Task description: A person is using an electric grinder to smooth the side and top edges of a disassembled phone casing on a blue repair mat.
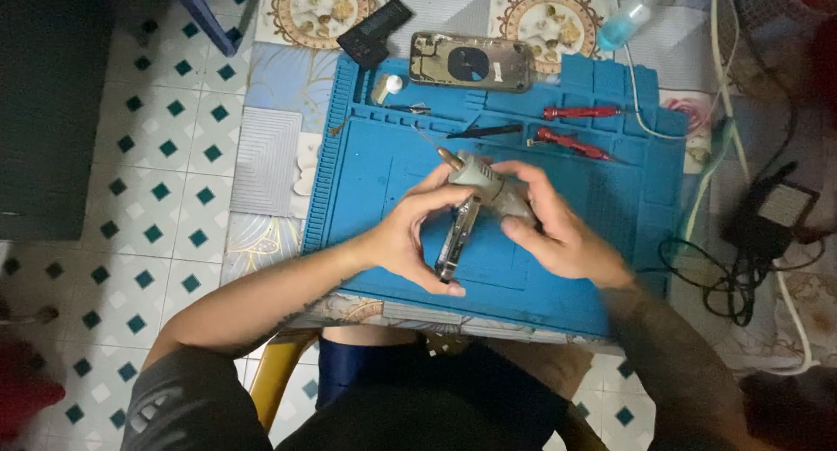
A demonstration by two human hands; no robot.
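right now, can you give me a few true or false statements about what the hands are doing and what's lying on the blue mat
1. The left hand holds a phone frame on edge above the blue mat. True.
2. The right hand is empty. False: it grips a grey handheld tool, tip pointing up-left.
3. Two red-handled screwdrivers lie on the mat's upper right. True.
4. A phone back shell lies at the mat's near edge, by the person. False: it lies at the far edge.
5. The clear spray bottle stands on the mat. False: it lies on the tablecloth beyond it.
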